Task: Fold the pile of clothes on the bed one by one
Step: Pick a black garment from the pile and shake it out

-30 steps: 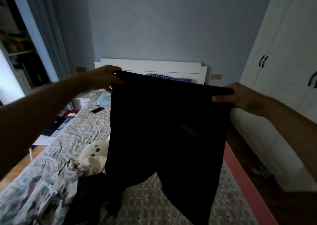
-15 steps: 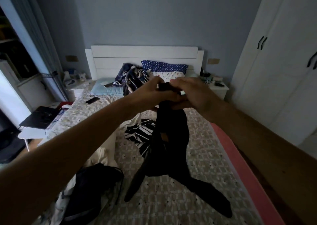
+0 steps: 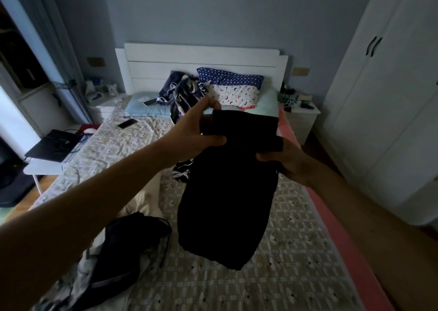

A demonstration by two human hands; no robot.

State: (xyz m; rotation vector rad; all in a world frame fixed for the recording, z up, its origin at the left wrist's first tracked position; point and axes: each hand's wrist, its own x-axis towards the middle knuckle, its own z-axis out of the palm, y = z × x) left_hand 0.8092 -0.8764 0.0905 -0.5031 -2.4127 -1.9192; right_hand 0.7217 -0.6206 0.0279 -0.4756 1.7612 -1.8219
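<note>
A pair of black trousers (image 3: 225, 204), folded lengthwise, hangs in the air over the bed (image 3: 296, 251). My left hand (image 3: 196, 132) grips its top left corner, thumb on the near side. My right hand (image 3: 286, 161) grips the top right edge, fingers curled under the cloth. A heap of unfolded clothes lies at the bed's near left: a dark garment (image 3: 123, 251) on pale patterned fabric (image 3: 139, 201). A black-and-white striped garment (image 3: 181, 172) shows behind the trousers.
Pillows (image 3: 233, 89) and a crumpled blue garment (image 3: 182, 92) lie by the white headboard. A phone (image 3: 127, 123) rests on the sheet. A laptop (image 3: 53, 145) sits on a small table at left. White wardrobe (image 3: 391, 97) stands at right, nightstand (image 3: 299, 115) beside it.
The trousers were first held spread wide, then my hands came together and doubled them. Now my hands have parted a little and hold the folded top edge level.
</note>
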